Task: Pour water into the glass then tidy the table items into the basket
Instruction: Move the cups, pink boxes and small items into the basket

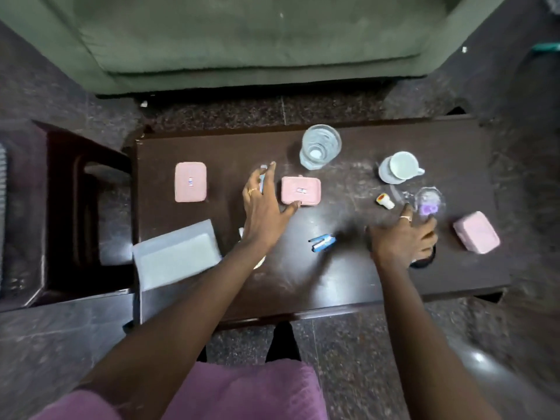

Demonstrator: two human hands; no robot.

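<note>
A glass [319, 145] holding water stands at the table's far edge. The grey basket [177, 254] sits at the near left corner. My left hand [263, 207] stretches forward with straight fingers over a small blue and white item [263, 177], and its thumb touches the middle pink box [300, 190]. My right hand [403, 234], blurred, hovers above a dark round object [424, 259]. Its loosely bent fingers are next to a clear container with something purple inside [428, 204]. Two more pink boxes lie at the left [190, 181] and at the right [475, 231].
A white cup on a saucer [401, 166], a small stamp with a red and yellow top [384, 201] and a blue stapler [322, 242] lie on the dark table [333, 283]. A green sofa [242, 40] stands beyond it and a dark stool [75, 207] to the left.
</note>
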